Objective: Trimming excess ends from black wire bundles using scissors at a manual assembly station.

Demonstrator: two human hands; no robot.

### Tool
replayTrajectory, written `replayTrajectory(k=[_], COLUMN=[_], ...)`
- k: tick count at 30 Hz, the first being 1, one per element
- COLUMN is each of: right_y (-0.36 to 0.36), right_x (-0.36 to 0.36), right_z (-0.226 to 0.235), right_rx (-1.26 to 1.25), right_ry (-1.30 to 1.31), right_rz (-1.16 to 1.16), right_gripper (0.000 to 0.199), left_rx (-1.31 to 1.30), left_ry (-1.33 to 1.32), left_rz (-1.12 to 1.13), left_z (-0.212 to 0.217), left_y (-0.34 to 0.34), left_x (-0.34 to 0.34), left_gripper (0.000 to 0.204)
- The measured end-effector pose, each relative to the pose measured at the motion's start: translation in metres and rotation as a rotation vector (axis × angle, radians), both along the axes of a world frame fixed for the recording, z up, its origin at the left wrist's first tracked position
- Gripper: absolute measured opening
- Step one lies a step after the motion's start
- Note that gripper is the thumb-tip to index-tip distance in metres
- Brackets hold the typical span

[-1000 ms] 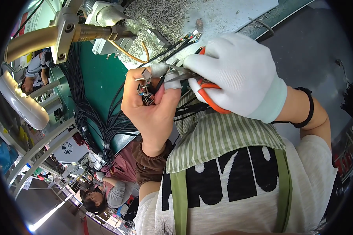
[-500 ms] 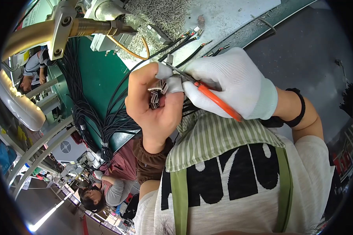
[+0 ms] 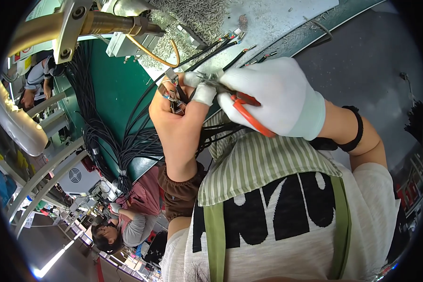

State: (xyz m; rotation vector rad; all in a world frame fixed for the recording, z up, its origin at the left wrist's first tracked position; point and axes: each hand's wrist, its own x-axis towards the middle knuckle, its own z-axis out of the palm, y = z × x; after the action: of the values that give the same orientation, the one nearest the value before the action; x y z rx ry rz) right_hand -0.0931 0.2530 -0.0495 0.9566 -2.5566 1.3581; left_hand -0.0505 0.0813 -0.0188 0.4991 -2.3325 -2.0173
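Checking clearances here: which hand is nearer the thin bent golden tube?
Left: the left hand is just below the tube in the picture; the right hand, holding orange-handled pliers, is farther right.

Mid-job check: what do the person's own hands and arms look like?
The left hand has white coverings on thumb and one finger; a gathered brown sleeve covers that forearm. The right hand wears a white glove with pale mint cuff, a black band behind it, and a light short sleeve.

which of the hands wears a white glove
The right hand: its white glove reaches the wrist, while the left hand is mostly bare, with white fingertip covers.
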Motion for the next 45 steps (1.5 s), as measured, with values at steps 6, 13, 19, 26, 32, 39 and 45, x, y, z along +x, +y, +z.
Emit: replayTrajectory(k=[6, 13, 19, 26, 32, 39, 45], right_y=[0.005, 0.012, -0.004, -0.009, -0.012, -0.013, -0.011], right_x=[0.009, -0.028, -0.072, -0.104, -0.117, -0.111, -0.102], right_z=[-0.013, -0.009, -0.015, 0.005, 0.013, 0.006, 0.009], right_rx=[-0.172, -0.179, 0.030, -0.124, -0.342, -0.282, -0.222], right_ry=[-0.365, -0.344, 0.150, -0.188, -1.156, -0.963, -1.016], right_rz=[0.287, 0.085, 0.082, 0.336, 0.429, 0.400, 0.321], right_gripper=[0.011, 0.023, 0.024, 0.027, 0.032, 0.032, 0.031], left_rx=[0.266, 0.422, 0.482, 0.333, -0.101, -0.246, -0.214], left_ry=[-0.201, -0.168, -0.197, -0.197, -0.019, 0.056, -0.056], left_rz=[-0.068, 0.045, -0.173, -0.311, -0.218, -0.282, -0.229], left_z=[-0.006, -0.023, -0.025, -0.017, -0.008, -0.001, 0.007], left_y=[-0.014, -0.056, -0.054, -0.055, -0.040, -0.038, -0.026], left_x=[0.005, -0.020, -0.065, -0.078, -0.079, -0.077, -0.069], left_gripper=[0.015, 0.008, 0.016, 0.031, 0.037, 0.029, 0.020])
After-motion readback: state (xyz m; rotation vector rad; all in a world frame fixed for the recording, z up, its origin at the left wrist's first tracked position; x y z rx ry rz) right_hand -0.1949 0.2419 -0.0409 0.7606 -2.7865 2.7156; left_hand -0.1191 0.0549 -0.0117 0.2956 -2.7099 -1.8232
